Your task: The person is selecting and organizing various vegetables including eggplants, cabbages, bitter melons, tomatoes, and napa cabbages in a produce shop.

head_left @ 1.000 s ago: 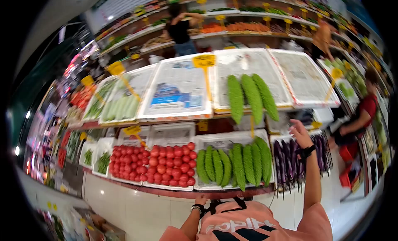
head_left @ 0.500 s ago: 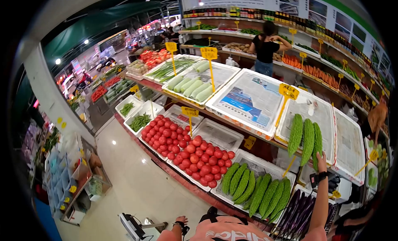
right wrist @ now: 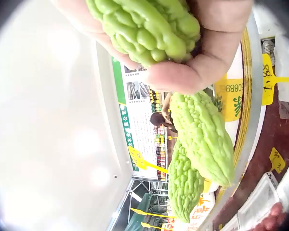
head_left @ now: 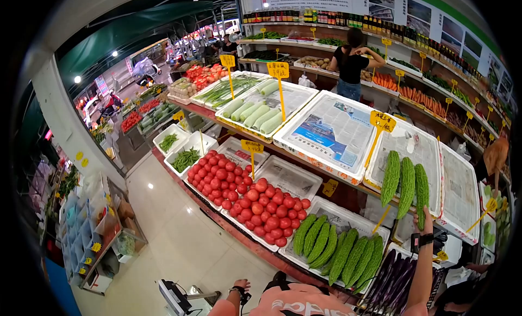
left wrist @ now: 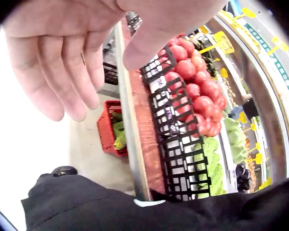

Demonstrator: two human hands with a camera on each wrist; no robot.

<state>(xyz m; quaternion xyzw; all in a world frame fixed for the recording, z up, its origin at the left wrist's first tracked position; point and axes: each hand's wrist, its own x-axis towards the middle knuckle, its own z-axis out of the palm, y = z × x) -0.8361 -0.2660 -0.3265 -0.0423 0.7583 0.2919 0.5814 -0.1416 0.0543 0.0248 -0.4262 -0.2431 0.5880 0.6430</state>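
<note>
- Left hand (head_left: pixel 242 284): low by the near edge of the display, fingers loosely extended and holding nothing; I see it well apart from the melons.
- Tomatoes (head_left: pixel 272 207): heaped in white trays on the lower tier.
- Lower bitter melons (head_left: pixel 356 261): ranged side by side, right of the tomatoes.
- Two free bitter melons (head_left: pixel 406 186): on the upper tier, near ends reaching over the front rim of a newspaper-lined tray (head_left: pixel 421 139); I mark them just left of the held one.
- Held bitter melon (head_left: pixel 422 188): rightmost of the three. Its long axis runs front to back, roughly in line with the forearm, the body lying forward of the grip; I cannot tell whether it bears on the tray.
- Right hand (head_left: pixel 425 221): much the nearer hand, gripping that melon by its near end; in the wrist view I find fingers and thumb curled round it.
</note>
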